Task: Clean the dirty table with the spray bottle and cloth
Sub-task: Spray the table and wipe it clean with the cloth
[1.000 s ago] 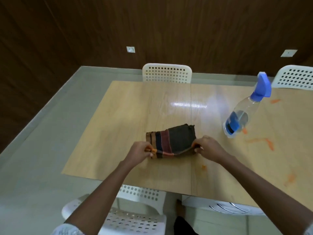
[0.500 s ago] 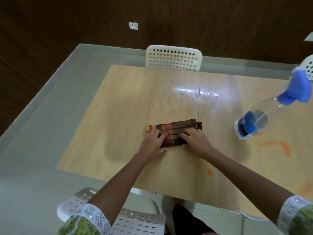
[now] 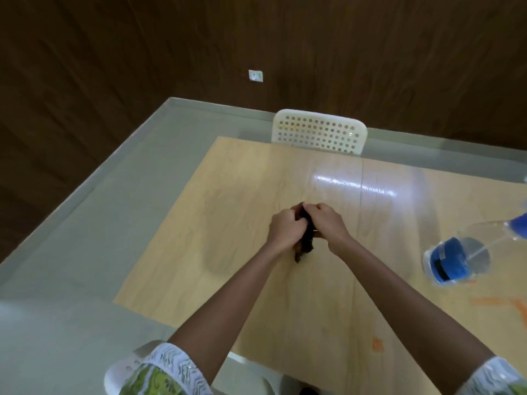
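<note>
Bunching cloth (image 3: 306,243), flat before.

- left hand (image 3: 285,229) and right hand (image 3: 328,223) grip a bunched dark striped cloth (image 3: 306,243) between them, over the light wooden table (image 3: 228,223).
- clear plastic spray bottle with blue label (image 3: 453,262) stands well right, near orange marks (image 3: 499,302).

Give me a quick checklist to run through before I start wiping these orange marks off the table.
1. Cloth in hand: ok, left hand and right hand both grip it, bunched between them.
2. Spray bottle within reach: ok, standing on the table to the right, nobody holding it.
3. Orange marks located: ok, near the bottle and at the near edge.
4. Marks already sprayed: cannot tell.
5. A hand free for the bottle: not ok, both hold the cloth.
</note>
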